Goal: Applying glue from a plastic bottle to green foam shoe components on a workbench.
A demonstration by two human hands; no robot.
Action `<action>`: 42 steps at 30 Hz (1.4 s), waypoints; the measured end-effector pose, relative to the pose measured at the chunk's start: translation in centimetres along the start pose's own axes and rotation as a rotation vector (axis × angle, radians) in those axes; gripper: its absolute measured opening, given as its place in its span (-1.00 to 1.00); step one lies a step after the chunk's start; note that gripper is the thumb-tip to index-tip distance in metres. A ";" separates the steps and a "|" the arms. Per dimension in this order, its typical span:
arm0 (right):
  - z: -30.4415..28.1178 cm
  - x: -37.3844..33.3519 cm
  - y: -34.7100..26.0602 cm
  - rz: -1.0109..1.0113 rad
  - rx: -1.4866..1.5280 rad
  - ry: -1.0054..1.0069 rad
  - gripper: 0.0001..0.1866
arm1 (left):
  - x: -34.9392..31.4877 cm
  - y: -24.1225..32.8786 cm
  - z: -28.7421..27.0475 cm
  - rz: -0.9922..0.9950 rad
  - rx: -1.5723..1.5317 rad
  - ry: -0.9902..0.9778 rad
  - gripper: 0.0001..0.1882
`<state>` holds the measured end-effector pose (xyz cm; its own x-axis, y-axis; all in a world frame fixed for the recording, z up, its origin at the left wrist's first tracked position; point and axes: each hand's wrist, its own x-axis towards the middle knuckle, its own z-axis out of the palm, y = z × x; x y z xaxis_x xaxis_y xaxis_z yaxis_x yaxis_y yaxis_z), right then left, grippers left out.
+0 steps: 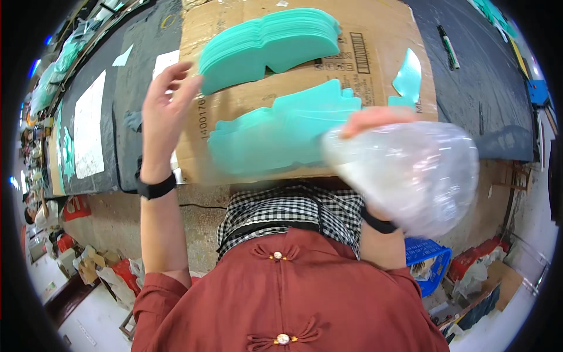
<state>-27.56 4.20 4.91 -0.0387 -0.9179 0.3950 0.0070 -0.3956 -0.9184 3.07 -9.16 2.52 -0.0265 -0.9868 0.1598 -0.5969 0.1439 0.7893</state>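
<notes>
My left hand (pixel 167 102) is raised at the left end of a neat stack of turquoise cut pieces (pixel 267 56), fingers apart and holding nothing. Each piece in that stack has a curved outline with a notch in the middle. Closer to me lies a looser, fanned pile of turquoise pieces (pixel 281 132), its near side blurred. Over the right end of this pile, my right hand (pixel 375 120) grips a shiny, rounded bundle of clear plastic film (pixel 416 176). The bundle hides most of that hand, and only some fingers show along its upper edge.
Both stacks rest on flattened cardboard (pixel 375 14) on a dark-covered table (pixel 489 88). Turquoise scraps (pixel 409 76) lie at the right, with a marker pen (pixel 450 50) beyond. White paper (pixel 90 126) lies at left. A blue plastic basket (pixel 434 264) stands below the table on the right.
</notes>
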 end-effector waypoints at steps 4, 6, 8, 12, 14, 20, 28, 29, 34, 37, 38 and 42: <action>-3.3 -1.0 2.1 -0.039 -0.010 0.262 -0.43 | 0.4 0.9 3.1 0.226 0.267 0.023 -0.46; -3.5 -1.6 2.2 -0.024 -0.271 0.362 -0.44 | 0.3 0.1 3.8 0.256 0.302 0.076 -0.45; -3.4 -1.9 2.8 -0.033 -0.268 0.385 -0.42 | 0.8 0.3 3.8 0.291 0.325 0.128 -0.44; -3.4 -1.6 2.6 -0.053 -0.128 0.336 -0.43 | 0.8 0.6 3.0 0.176 0.346 0.086 -0.60; -3.5 -1.5 2.8 -0.072 -0.105 0.320 -0.42 | 0.8 0.8 2.5 0.189 0.311 0.071 -0.71; -3.4 -2.1 2.8 -0.100 0.068 0.342 -0.49 | -0.5 3.1 -0.2 0.131 0.060 0.008 -0.74; -5.9 -2.0 2.4 -0.222 0.089 0.637 -0.36 | -7.0 3.7 -3.3 -0.433 -0.688 -0.536 -0.82; -5.8 -1.4 1.7 -0.268 0.165 0.617 -0.36 | -7.7 3.2 -2.6 -0.410 -0.602 -0.521 -0.79; -1.3 0.6 0.7 -0.235 -0.117 0.514 -0.30 | -9.7 2.6 0.7 -0.029 0.007 -0.270 -0.70; 0.9 1.4 2.7 -0.044 0.064 0.264 -0.23 | -10.3 2.7 1.3 0.077 0.150 -0.165 -0.68; 1.7 1.4 3.7 0.031 0.122 0.210 -0.24 | -10.3 2.9 1.4 0.117 0.176 -0.143 -0.70; 5.7 1.0 6.8 0.337 0.360 -0.006 -0.24 | -10.7 2.5 1.3 0.203 0.052 -0.080 -0.71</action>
<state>-21.89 0.44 -0.81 0.0305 -0.9965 0.0782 0.3635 -0.0618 -0.9295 0.83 1.64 1.98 -0.2125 -0.9411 0.2629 -0.6134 0.3379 0.7138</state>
